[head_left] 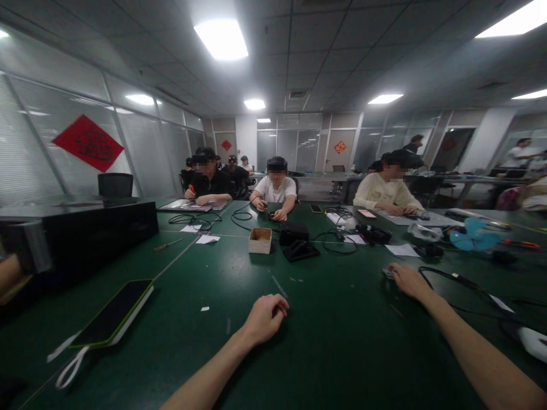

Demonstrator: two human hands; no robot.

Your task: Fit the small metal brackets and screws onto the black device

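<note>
Bench notes: L hand (265, 319) rests curled, near-fist, on green-topped work table (342, 353), nothing visible in it; looks parked, clear of the cables on the R side. R hand (410, 283) lies further fwd, fingers down on small pale-grey part (388, 274); grip narrow at most, can't tell if pinched or only touched. Black cable (453, 277) runs just beyond R hand to white plug-like item (533, 343) at lower R edge, prob. kept on that side for easy reach. Tablet in green-edged case (113, 312) w/ white strap (70, 367) sits far L, well apart from hands, likely set aside. Cardboard box (260, 240) & black box (294, 232) stand mid-table, toward co-worker in white tee (276, 191), apparently within shared reach.
</note>
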